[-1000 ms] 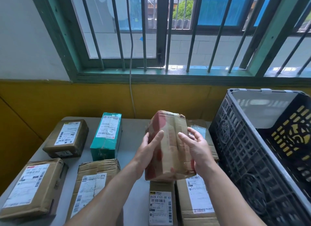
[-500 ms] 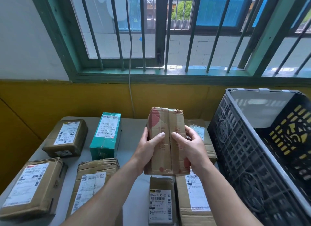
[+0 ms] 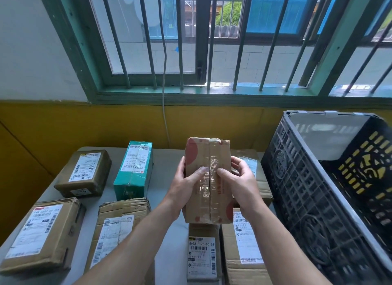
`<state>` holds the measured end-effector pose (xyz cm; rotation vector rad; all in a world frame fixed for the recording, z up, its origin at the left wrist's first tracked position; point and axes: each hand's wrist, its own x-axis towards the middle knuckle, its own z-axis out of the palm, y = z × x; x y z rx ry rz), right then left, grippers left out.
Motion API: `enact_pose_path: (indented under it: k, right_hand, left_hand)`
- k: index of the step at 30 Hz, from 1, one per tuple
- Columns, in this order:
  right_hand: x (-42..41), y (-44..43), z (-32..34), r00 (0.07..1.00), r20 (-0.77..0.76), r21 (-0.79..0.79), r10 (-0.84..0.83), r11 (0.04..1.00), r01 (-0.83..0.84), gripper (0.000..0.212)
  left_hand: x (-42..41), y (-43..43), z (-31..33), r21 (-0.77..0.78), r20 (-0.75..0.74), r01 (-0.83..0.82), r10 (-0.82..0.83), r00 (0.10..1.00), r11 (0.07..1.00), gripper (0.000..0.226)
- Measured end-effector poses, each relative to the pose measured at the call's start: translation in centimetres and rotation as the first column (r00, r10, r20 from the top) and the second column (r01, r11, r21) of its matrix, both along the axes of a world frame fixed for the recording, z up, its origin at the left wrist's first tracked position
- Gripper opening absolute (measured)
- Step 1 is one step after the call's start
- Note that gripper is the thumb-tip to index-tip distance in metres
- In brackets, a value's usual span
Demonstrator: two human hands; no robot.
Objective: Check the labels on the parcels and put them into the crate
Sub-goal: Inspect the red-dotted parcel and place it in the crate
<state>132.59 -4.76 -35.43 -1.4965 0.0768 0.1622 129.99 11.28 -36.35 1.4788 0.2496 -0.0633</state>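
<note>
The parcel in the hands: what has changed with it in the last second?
The taped cardboard parcel was turned from a tilt to upright, its taped seam squarely facing the camera. Both thumbs slid inward to the seam; the left hand and right hand kept their hold. The teal parcel, the other parcels on the table and the black crate stayed put.

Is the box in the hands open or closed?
Closed. Shiny clear tape runs down the middle seam of the box, and the two cardboard halves lie flat and meet there.
</note>
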Motion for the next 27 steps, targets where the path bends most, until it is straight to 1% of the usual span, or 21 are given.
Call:
enact_pose_path:
  k: [4, 6, 8, 10, 12, 13, 15, 17, 20, 22, 24, 27]
  right_hand:
    - [-0.1, 0.2, -0.1, 1.000, 0.015, 0.019, -0.021, 1.000, 0.020, 0.038]
    - [0.0, 0.2, -0.1, 0.999, 0.014, 0.027, -0.035, 0.999, 0.034, 0.037]
    - [0.1, 0.3, -0.1, 1.000, 0.012, 0.023, -0.027, 0.999, 0.027, 0.039]
    - [0.1, 0.4, 0.0, 0.999, 0.024, -0.005, -0.025, 1.000, 0.026, 0.037]
    - [0.2, 0.5, 0.1, 0.998, 0.040, -0.044, -0.052, 0.998, 0.054, 0.041]
    - [0.2, 0.5, 0.1, 0.997, 0.046, -0.062, -0.066, 0.996, 0.069, 0.040]
    - [0.3, 0.5, 0.3, 0.995, 0.054, -0.083, -0.084, 0.993, 0.088, 0.027]
    - [0.3, 0.5, 0.5, 0.994, 0.059, -0.098, -0.094, 0.990, 0.100, 0.021]
    - [0.3, 0.7, 0.8, 0.991, 0.062, -0.108, -0.115, 0.987, 0.121, 0.027]
    - [0.4, 0.8, 0.9, 0.990, 0.062, -0.103, -0.126, 0.986, 0.132, 0.031]
    - [0.5, 0.9, 1.1, 0.989, 0.070, -0.110, -0.134, 0.984, 0.141, 0.030]
    - [0.6, 0.9, 1.3, 0.989, 0.062, -0.121, -0.133, 0.983, 0.140, 0.027]
  left_hand:
    - [0.1, -0.1, 0.4, -0.005, 0.017, -0.008, 0.008, 1.000, 1.000, 0.051]
    - [0.2, -0.1, 0.5, -0.004, 0.017, -0.021, 0.021, 1.000, 1.000, 0.051]
    - [0.2, -0.2, 0.6, -0.004, 0.016, -0.042, 0.042, 0.999, 0.999, 0.057]
    - [0.2, -0.3, 0.4, -0.010, 0.011, -0.063, 0.063, 0.998, 0.998, 0.063]
    - [0.4, -0.4, 0.2, -0.014, 0.006, -0.068, 0.068, 0.998, 0.998, 0.056]
    - [0.4, -0.4, 0.1, -0.010, 0.004, -0.068, 0.068, 0.998, 0.998, 0.053]
    - [0.5, -0.2, -0.1, 0.007, 0.010, -0.066, 0.066, 0.998, 0.998, 0.052]
    - [0.7, -0.1, -0.1, 0.020, 0.031, -0.056, 0.055, 0.998, 0.998, 0.052]
    - [0.9, 0.1, -0.1, 0.010, 0.061, -0.036, 0.035, 0.998, 0.999, 0.057]
    - [1.0, 0.0, 0.0, 0.008, 0.078, -0.039, 0.038, 0.996, 0.999, 0.066]
    - [1.0, -0.2, 0.2, -0.005, 0.080, -0.053, 0.053, 0.995, 0.999, 0.074]
    - [1.0, -0.4, 0.4, 0.002, 0.079, -0.075, 0.075, 0.994, 0.997, 0.068]
